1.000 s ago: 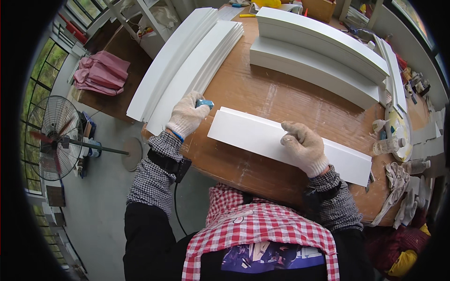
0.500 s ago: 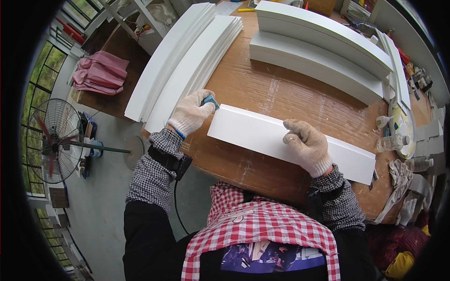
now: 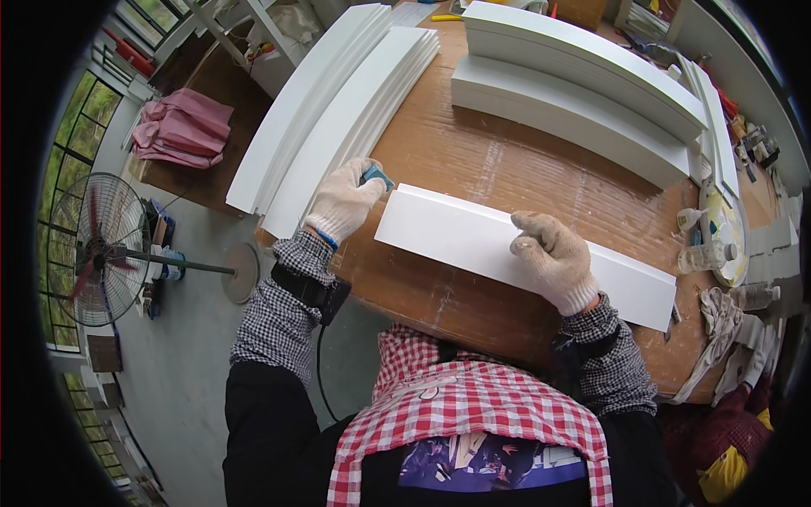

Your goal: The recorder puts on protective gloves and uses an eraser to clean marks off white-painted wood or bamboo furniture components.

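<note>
A long white board (image 3: pixel 456 226) lies across the cardboard-topped table in front of me, with a narrow ledge along its far edge. My left hand (image 3: pixel 340 203), in a cream knit glove, pinches a small blue block (image 3: pixel 378 176), which looks like a sanding sponge, just off the board's left end. Over the middle of the board is my right hand (image 3: pixel 555 260), gloved too and with dirty fingertips. Its fingers are curled, thumb near the index finger; whatever may be inside them is hidden.
White boards (image 3: pixel 351 127) are stacked at left, and another tall stack (image 3: pixel 574 110) stands at the back. Plastic bottles (image 3: pixel 708 256) and a rag (image 3: pixel 718 338) sit at the right edge. A fan (image 3: pixel 100 253) stands left; a person in maroon (image 3: pixel 731 435) is at lower right.
My left hand has drawn slightly up and left, taking the blue block from the board's end corner. My right hand and the board hold their place. The person at lower right has shifted.
</note>
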`<state>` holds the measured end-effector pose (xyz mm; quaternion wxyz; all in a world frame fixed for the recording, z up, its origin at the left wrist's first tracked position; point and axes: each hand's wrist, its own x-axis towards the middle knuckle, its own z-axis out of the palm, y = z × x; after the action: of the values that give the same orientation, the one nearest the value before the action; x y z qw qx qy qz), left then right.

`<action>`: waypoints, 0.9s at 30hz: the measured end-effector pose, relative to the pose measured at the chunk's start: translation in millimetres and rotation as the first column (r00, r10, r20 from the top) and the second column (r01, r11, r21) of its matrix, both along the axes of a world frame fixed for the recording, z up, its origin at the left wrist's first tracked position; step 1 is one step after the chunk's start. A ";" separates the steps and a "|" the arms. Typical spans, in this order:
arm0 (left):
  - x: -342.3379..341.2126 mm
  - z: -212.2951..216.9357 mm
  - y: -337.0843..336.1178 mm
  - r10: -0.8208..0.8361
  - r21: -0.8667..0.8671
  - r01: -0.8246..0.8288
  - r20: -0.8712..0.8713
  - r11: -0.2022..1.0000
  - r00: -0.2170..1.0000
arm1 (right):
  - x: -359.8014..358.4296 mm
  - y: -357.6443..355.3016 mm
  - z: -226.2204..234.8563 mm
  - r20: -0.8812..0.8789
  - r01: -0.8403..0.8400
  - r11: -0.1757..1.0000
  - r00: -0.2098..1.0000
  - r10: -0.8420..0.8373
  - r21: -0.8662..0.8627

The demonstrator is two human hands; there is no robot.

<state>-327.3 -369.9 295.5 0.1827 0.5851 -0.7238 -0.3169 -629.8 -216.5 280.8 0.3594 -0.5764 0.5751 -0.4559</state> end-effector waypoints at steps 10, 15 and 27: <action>46.0 -18.5 81.9 0.031 0.048 -0.022 -0.193 0.999 0.981 | -1.6 -1.1 -6.2 -0.015 -0.012 1.000 1.000 0.012 -0.001; 49.8 -7.9 113.1 0.104 0.048 -0.099 -0.095 0.994 0.990 | -1.6 0.3 -6.0 0.003 0.010 1.000 1.000 -0.010 0.001; -93.7 37.1 111.3 -0.668 -0.374 0.605 -0.058 0.703 0.741 | 1.4 33.0 60.2 -0.079 -0.344 0.921 0.929 0.363 0.183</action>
<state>-421.0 -258.7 332.6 0.2249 0.2253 -0.9030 -0.2885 -628.4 -183.4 341.0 0.4502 -0.6631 0.5167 -0.3012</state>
